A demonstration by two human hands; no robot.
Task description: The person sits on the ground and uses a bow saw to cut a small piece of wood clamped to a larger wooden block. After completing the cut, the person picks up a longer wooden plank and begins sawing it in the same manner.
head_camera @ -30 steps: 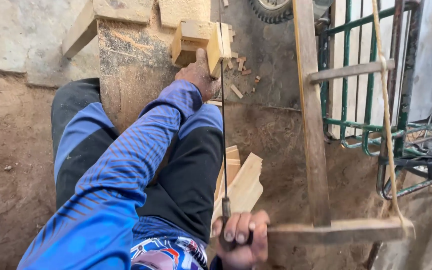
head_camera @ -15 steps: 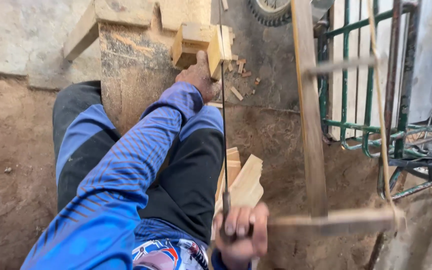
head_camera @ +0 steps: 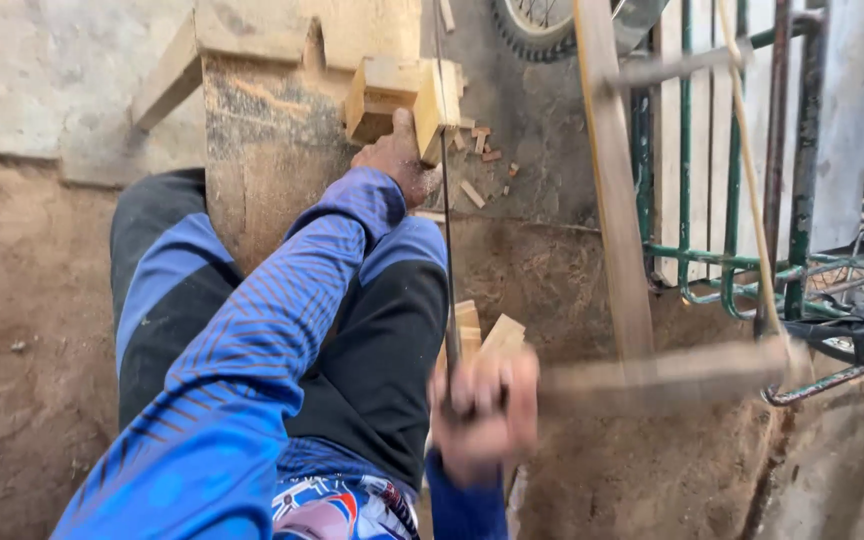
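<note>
Wood block [head_camera: 392,95], pale and squared, lay on the end of a rough, sawdust-streaked beam [head_camera: 267,150] toward 12 o'clock. The left hand [head_camera: 397,160] pressed on the block from its 6 o'clock side, thumb up against the wood and fingers curled closed beside it. A thin dark saw blade [head_camera: 445,220] ran straight from the block's 3 o'clock edge down toward 6 o'clock, where the right hand [head_camera: 487,410], blurred, was clenched shut on the lower end of the wooden bow-saw frame [head_camera: 617,230]. The frame's upright bar stood at 3 o'clock of the blade, with a twisted cord [head_camera: 747,180] beyond it and a blurred crossbar reaching toward 3 o'clock from the fist. Small offcuts [head_camera: 477,165] lay scattered on the grey slab just beside the block. Two pale wood pieces [head_camera: 487,330] showed just above the right hand. A green metal railing [head_camera: 712,250] crowded the frame's 3 o'clock side; open packed earth [head_camera: 22,330] lay at 9 o'clock. Blue-and-black trousers [head_camera: 202,290] straddled the beam.
</note>
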